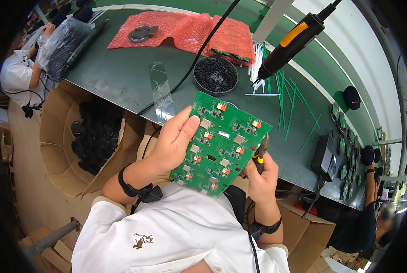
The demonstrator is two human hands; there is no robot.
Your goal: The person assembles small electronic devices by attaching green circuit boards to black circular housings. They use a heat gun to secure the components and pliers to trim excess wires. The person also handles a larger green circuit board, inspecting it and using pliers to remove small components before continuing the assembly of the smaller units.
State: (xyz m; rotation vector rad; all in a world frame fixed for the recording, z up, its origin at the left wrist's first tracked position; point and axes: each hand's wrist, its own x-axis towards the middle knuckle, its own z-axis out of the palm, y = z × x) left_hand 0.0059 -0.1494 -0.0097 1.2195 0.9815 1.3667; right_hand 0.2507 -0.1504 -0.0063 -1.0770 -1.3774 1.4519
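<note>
Green circuit panel looks light, stiff and fragile, best taken by its edges. Left hand pinches one edge; right hand curls around pliers at another. All sit on the near side of the round dish.

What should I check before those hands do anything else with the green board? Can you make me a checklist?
1. Left hand has a grip on the green circuit board: ok, its thumb presses near the upper left edge.
2. Right hand holds the yellow-and-dark hand tool: ok, beside the board's right edge.
3. Tool tip is apart from the board: cannot tell, they overlap in this view.
4. Black-and-orange power tool is away from the board: ok, it hangs beyond it.
5. Round dish of small black pieces sits upright: ok.
6. Green strips are tidy: not ok, they lie scattered.
</note>
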